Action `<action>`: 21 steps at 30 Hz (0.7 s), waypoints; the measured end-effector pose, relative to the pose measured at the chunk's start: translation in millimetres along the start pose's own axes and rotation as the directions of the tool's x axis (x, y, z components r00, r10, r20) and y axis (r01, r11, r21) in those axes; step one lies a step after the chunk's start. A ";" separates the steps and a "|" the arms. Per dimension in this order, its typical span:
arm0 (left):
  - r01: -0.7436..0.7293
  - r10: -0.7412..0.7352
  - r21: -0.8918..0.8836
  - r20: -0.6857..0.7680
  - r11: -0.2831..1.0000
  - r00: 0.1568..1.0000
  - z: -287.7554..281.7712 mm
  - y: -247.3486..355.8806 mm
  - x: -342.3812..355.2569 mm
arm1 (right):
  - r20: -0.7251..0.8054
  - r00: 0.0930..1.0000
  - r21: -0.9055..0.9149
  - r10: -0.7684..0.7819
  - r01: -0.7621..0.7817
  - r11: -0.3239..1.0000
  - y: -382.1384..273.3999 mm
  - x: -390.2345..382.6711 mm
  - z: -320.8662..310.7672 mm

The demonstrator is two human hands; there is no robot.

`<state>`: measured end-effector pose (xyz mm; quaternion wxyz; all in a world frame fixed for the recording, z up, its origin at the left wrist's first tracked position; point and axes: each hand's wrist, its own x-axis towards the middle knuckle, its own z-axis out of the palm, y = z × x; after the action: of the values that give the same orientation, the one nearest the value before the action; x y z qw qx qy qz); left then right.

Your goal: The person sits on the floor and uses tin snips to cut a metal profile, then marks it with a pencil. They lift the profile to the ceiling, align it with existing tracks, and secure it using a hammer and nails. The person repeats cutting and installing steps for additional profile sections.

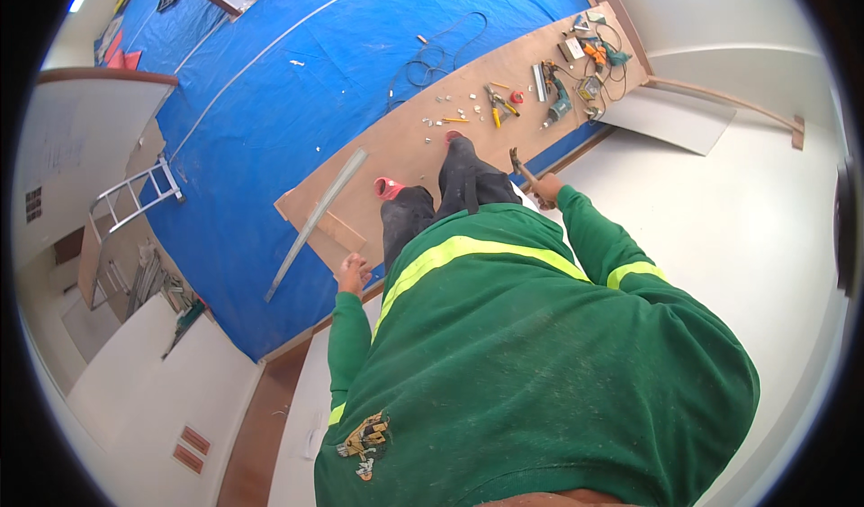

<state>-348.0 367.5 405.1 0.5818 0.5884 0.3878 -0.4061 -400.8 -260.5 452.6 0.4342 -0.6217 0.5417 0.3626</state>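
Observation:
My right hand (545,188) is closed around the handle of a claw hammer (526,170), its head pointing away from me. It is held out to my right, beside my dark trousers. My left hand (354,275) hangs to my left with its fingers loosely bent and apart, and nothing shows in it. Beyond that hand a long pale metal strip (317,224) lies slantwise across the brown board (405,161) and over its edge onto the blue sheet. My feet, in red footwear, are on the board.
On the board lie pliers or snips with yellow handles (496,111), a red tape roll (517,98), a green power drill (558,107), cords and small white scraps. Blue sheeting (342,75) spreads beyond. A metal stepladder (135,192) stands left, and a white panel (666,118) lies right.

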 end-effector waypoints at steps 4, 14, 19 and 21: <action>-0.070 0.059 0.196 0.061 0.978 0.996 41.1 5.6 2.8 | -0.055 0.996 -0.071 -0.070 0.066 0.995 -11.8 11.8 -31.6; -0.858 0.620 0.366 0.594 0.360 0.513 325.2 322.7 -301.6 | 0.161 0.973 -0.450 -0.166 0.222 0.865 -39.1 80.6 -115.7; -0.955 0.622 -0.022 0.755 -0.295 -0.209 456.7 388.9 -431.8 | 0.321 0.932 -0.630 -0.171 0.345 0.696 -53.6 110.8 -148.6; -0.937 0.534 -0.063 0.807 -0.344 -0.251 479.0 401.5 -449.0 | 0.247 0.955 -0.580 -0.161 0.279 0.765 -43.9 105.2 -166.3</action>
<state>-153.8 -113.1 973.9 0.4899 0.6716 -0.5505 -0.0771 -344.8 -451.8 422.0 0.2981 -0.7516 0.2767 0.5193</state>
